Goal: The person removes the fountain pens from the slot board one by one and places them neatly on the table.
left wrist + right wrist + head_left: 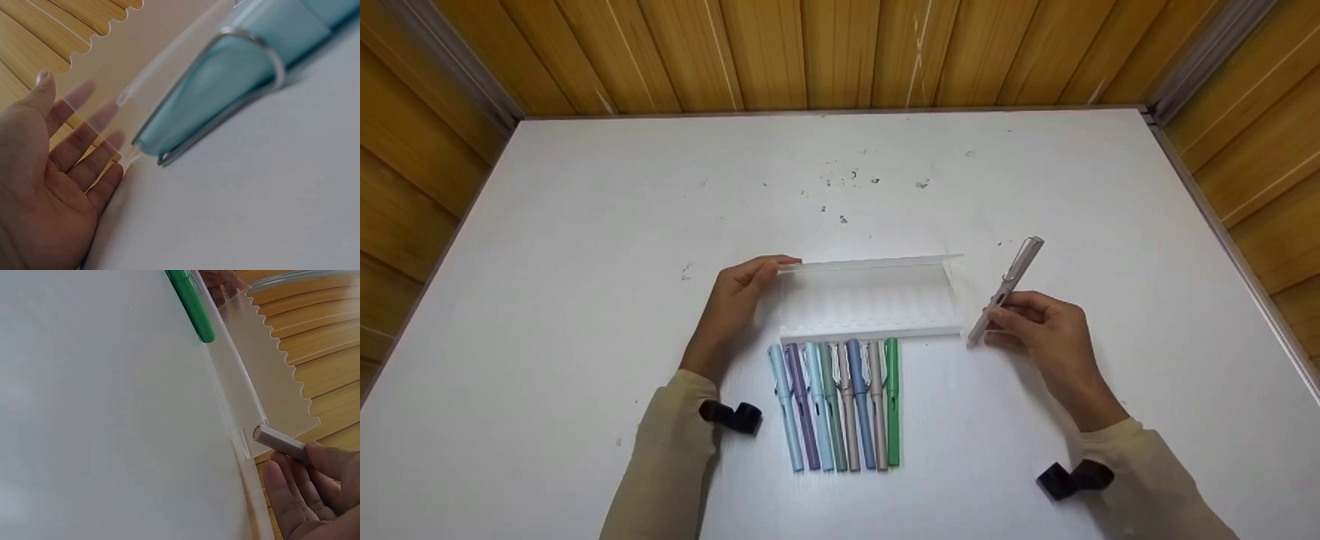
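Note:
A clear plastic pen stand (870,332) with a scalloped edge lies across the middle of the table. My left hand (739,291) is at its left end. In the left wrist view those fairly straight fingers (76,157) lie behind the clear panel, the thumb beside its corner. My right hand (1057,334) pinches a pale grey clip pen (1020,262), tilted, its lower end close to the stand's right front corner. Along the stand's front edge lies a row of several pens, from a light blue pen (787,412) through a purple pen (802,409) to a green pen (892,405).
The white table (585,210) has dark marks near its middle. Yellow wood-look panels (840,56) stand behind it and at both sides. A black wrist device (731,416) is on the left sleeve and another black device (1072,480) on the right.

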The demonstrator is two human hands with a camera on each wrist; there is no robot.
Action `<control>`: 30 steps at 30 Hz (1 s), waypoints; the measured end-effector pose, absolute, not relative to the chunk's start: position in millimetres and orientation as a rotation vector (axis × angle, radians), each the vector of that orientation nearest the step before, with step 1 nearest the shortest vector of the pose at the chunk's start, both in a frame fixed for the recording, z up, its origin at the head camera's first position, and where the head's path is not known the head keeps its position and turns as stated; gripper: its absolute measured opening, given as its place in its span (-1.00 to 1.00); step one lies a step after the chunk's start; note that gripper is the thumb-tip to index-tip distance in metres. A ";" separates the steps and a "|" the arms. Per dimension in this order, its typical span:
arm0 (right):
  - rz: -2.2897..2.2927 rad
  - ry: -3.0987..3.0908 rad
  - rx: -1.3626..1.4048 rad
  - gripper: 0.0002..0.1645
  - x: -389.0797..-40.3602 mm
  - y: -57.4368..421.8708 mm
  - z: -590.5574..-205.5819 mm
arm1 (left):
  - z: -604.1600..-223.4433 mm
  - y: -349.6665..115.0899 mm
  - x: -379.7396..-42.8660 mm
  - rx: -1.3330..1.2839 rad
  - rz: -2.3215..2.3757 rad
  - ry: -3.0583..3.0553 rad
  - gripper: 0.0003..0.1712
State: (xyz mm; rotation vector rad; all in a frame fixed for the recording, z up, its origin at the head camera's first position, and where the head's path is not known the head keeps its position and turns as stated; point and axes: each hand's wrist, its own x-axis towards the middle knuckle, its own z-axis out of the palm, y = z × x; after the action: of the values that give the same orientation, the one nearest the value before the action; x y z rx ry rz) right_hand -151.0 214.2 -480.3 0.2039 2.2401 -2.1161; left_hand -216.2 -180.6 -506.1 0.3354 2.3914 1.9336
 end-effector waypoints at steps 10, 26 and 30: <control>-2.136 2.141 0.232 -0.72 -136.0 215.2 -483.5 | -507.1 -180.7 -216.4 0.351 1.914 2.414 -0.59; -1.989 2.139 0.265 -0.68 -115.6 195.5 -484.9 | -507.6 -180.6 -216.9 0.344 1.914 2.413 -0.61; -1.930 2.139 0.272 -0.69 -113.3 189.7 -486.3 | -507.5 -180.8 -216.3 0.337 1.917 2.411 -0.61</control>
State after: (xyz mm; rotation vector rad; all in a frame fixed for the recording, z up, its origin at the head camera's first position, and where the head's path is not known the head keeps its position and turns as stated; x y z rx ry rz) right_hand -113.3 189.7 -486.3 0.2716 2.1388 -1.9303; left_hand -216.3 -180.8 -507.5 0.3369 2.4105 1.9166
